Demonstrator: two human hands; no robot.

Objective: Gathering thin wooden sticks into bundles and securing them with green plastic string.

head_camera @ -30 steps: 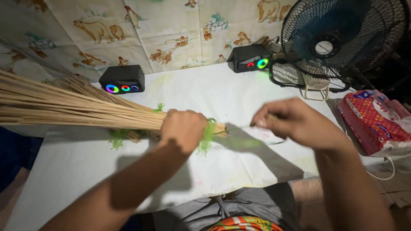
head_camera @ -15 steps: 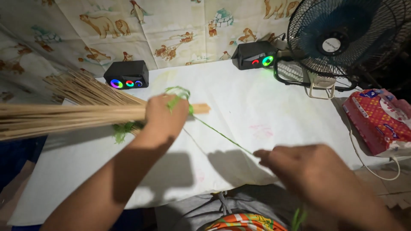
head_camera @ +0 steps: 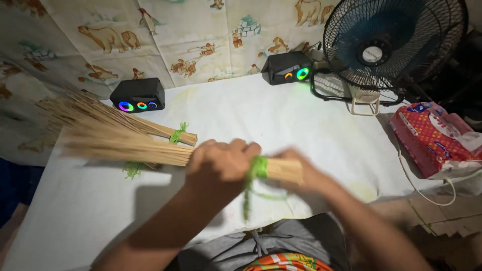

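Observation:
My left hand [head_camera: 218, 165] grips a bundle of thin tan sticks [head_camera: 125, 145] close to its cut end, holding it level above the white table [head_camera: 301, 125]. A green string [head_camera: 255, 173] is looped around the bundle just right of that hand, with a loose tail hanging down. My right hand [head_camera: 306, 175] is under and behind the bundle's cut end, blurred by motion, touching the string and the sticks. A second stick bundle [head_camera: 150, 128] tied with green string lies on the table behind, its bristles fanning left.
Two black speakers with coloured lights stand at the back, one on the left [head_camera: 138, 95], one in the middle [head_camera: 288, 68]. A dark standing fan [head_camera: 391, 47] is at the back right. A red patterned packet [head_camera: 434, 138] lies at the right edge. A patterned cloth [head_camera: 175, 35] hangs behind.
My right hand, which had pulled the string out to the lower right, has come back up to the bundle's end. The left hand has shifted the bundle right and lower.

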